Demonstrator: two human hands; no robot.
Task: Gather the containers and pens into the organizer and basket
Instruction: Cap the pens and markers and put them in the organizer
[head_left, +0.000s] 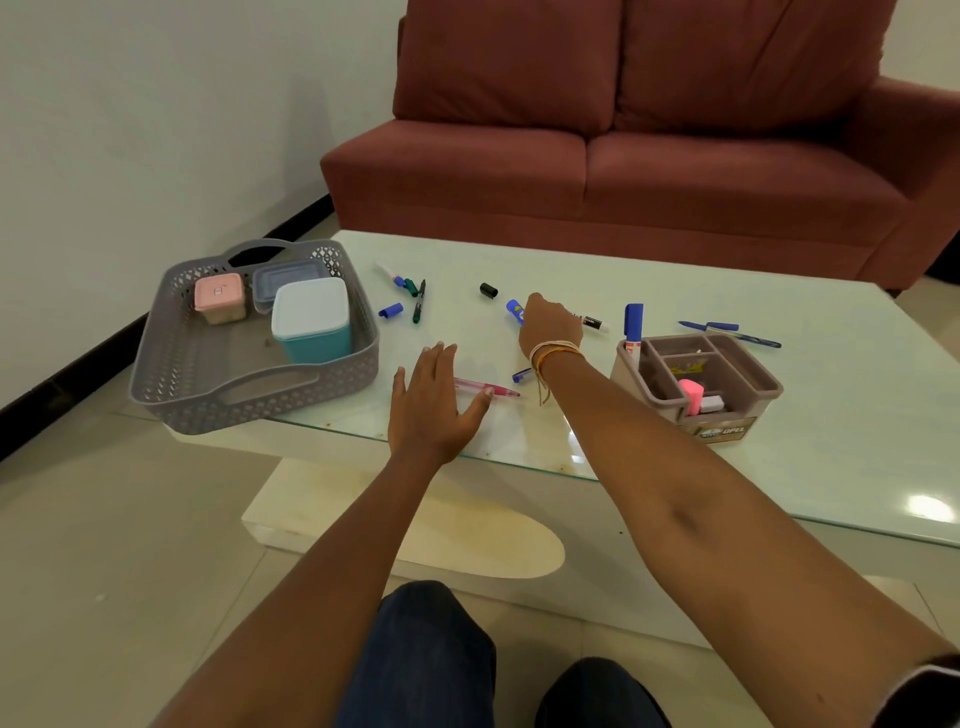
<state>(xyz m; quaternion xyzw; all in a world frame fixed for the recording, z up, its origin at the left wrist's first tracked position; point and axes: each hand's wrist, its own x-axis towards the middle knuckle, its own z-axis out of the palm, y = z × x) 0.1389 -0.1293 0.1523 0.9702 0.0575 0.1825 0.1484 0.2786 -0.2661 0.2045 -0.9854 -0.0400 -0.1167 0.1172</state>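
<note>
Soft, even indoor light fills the room, fairly bright, and shadows are faint. A small white glare spot sits on the glass bench (930, 506) at the near right. Wide-angle bending curves the edges, and the picture is slightly soft throughout.

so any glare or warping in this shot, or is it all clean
Head view: bright glare patch on the glass table at its near right edge, with a smaller glint near the front rim. Wide-angle distortion bows the table edges and the skirting line. The basket, organizer and both hands stay reasonably sharp; lighting is soft with only faint shadows.
</note>
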